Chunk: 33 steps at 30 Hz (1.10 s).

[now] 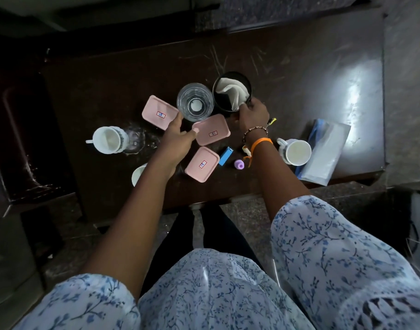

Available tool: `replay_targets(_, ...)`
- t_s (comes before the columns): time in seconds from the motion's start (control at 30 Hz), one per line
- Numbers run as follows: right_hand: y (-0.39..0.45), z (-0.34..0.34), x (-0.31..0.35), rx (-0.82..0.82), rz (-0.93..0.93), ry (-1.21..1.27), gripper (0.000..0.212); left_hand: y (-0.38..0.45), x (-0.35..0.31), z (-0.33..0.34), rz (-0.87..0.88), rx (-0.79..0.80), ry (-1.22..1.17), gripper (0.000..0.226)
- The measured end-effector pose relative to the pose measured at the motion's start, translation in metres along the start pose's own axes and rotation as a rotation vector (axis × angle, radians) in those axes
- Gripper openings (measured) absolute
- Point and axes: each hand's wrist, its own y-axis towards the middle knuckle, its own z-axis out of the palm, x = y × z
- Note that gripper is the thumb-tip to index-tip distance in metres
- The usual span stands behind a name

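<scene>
The work looks like lining the black cup (230, 74) with the white cloth (230, 90), perhaps as a strainer, and by my reading it is about midway. The cup stands on the tabletop (299, 67) just right of the glass (195, 101), nearly touching it. The cloth is already inside, draped across the cup's mouth, but it sags unevenly. The right hand (253, 113) pinches the cloth's near edge at the rim with curled fingers, so seating it is not finished. The left hand (178, 136) curls round the lower side of the glass, fingers on one side and thumb toward the middle pink tray (212, 129), and seems to have hold of it. The glass is upright and looks close to empty, with something pale at its bottom that I cannot identify. Nothing is being poured yet. Evening out the cloth and whatever uses the glass are probably left. Two more pink trays (160, 111) (201, 164) and two white mugs (110, 139) (297, 151) sit untouched.
</scene>
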Motion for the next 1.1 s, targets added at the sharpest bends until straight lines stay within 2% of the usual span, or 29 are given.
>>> replay_targets(0.37,0.002,0.002,-0.011,0.053,-0.020,0.083,0.027,0.000,0.005,0.000,0.007,0.010,0.019,0.060)
replay_targets(0.67,-0.001,-0.001,-0.014,0.203,0.086,0.295,0.033,-0.012,0.021,-0.002,-0.006,0.083,0.018,0.056)
replay_targets(0.8,-0.004,-0.004,-0.016,0.234,0.209,0.433,0.037,-0.018,0.034,0.000,-0.042,0.068,0.044,0.046)
replay_targets(0.9,-0.011,-0.001,-0.024,0.176,0.242,0.349,0.035,-0.023,0.043,0.003,-0.068,0.050,0.029,0.042)
replay_targets(0.97,-0.017,0.003,-0.031,0.160,0.186,0.212,0.033,-0.023,0.047,0.005,-0.078,0.043,0.034,0.042)
replay_targets(1.1,-0.025,0.018,-0.041,0.275,0.079,-0.128,0.035,-0.015,0.051,0.009,-0.078,0.046,0.083,0.045)
